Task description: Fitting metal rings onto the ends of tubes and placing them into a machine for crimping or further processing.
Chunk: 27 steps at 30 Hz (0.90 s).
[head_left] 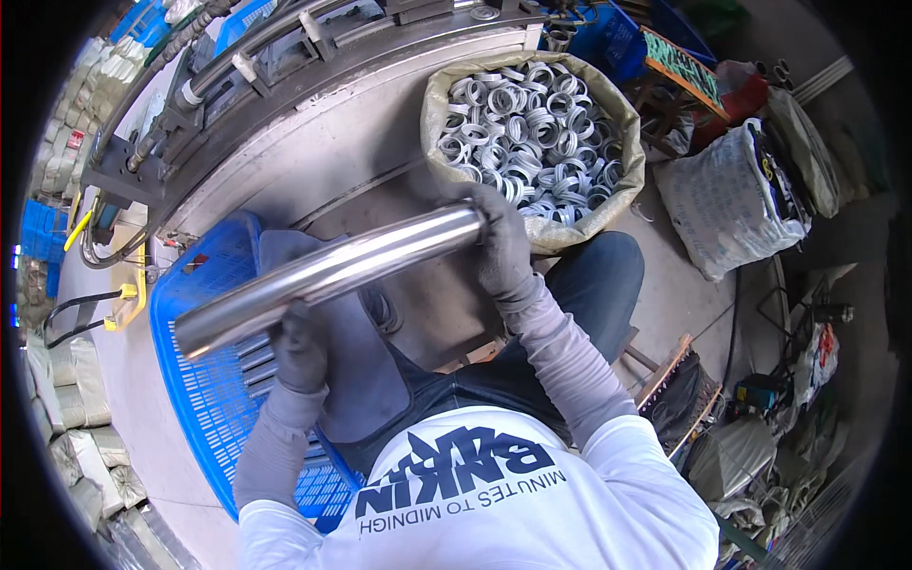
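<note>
A long shiny metal tube (332,271) lies slantwise in front of me, its left end lower and nearer than its right. My gloved right hand (503,249) is closed round the tube's right end. My gloved left hand (302,347) grips the tube from below, nearer its left end; the fingers behind the tube are partly hidden. Under the left hand and tube is a blue plastic basket (190,418) with more metal tubes (255,359) in it. Just beyond my right hand stands a sack (622,104) full of silvery metal rings (541,123).
A grey machine bench (275,95) with rods and clamps runs along the far left. A grey cloth (356,370) covers my left leg. A stuffed white woven sack (712,204) stands at the right, and a yellow metal frame (133,285) at the left.
</note>
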Available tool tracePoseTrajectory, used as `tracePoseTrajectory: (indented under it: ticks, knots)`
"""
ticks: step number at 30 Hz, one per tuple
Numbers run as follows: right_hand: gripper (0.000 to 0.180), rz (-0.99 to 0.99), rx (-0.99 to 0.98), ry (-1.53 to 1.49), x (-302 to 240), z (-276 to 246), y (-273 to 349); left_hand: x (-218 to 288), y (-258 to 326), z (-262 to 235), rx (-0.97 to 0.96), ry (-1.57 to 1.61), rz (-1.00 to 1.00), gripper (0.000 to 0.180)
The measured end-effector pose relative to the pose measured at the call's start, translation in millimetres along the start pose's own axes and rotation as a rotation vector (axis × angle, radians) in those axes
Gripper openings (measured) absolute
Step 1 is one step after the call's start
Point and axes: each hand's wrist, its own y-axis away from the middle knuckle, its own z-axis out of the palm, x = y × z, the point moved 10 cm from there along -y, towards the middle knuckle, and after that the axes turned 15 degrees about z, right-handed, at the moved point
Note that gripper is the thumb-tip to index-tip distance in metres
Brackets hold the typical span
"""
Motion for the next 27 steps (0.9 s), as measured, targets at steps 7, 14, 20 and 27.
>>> tracePoseTrajectory:
  ticks: [7,14,20,27]
  knots:
    - [0.044,0.187,0.282,0.401,29,-73,-94,152,-113,-15,0.254,0.202,0.336,0.052]
    - [0.052,0.506,0.146,1.086,163,-86,-124,113,-76,86,-0.608,-0.957,0.599,0.058]
    - [0.031,0.549,0.128,0.195,128,-76,-104,42,-48,84,-0.743,-1.1,0.374,0.061]
    - [0.04,-0.065,-0.136,-0.14,-4,5,-21,38,-49,89,-0.718,-1.089,0.405,0.06]
